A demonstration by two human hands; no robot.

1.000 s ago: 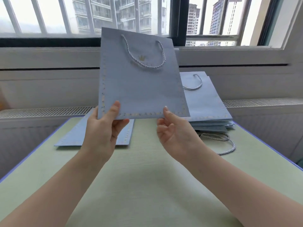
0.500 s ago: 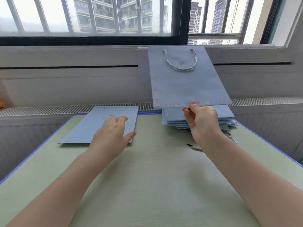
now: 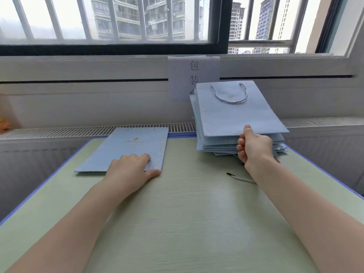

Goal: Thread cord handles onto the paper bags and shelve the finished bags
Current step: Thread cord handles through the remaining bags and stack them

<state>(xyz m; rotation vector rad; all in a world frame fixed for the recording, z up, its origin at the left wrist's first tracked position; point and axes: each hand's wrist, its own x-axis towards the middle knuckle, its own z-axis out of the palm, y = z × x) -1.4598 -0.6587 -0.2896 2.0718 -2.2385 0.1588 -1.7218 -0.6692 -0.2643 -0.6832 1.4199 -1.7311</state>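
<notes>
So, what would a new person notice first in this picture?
Most likely the right hand holding a blue bag with a cord handle over the stack of bags at the table's far right. Next, the left hand resting on a flat bag without a handle, far left.

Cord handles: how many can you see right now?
2. One cord handle is threaded on the top bag held by the right hand; a loose cord lies on the table. The stack may hide more.
</notes>
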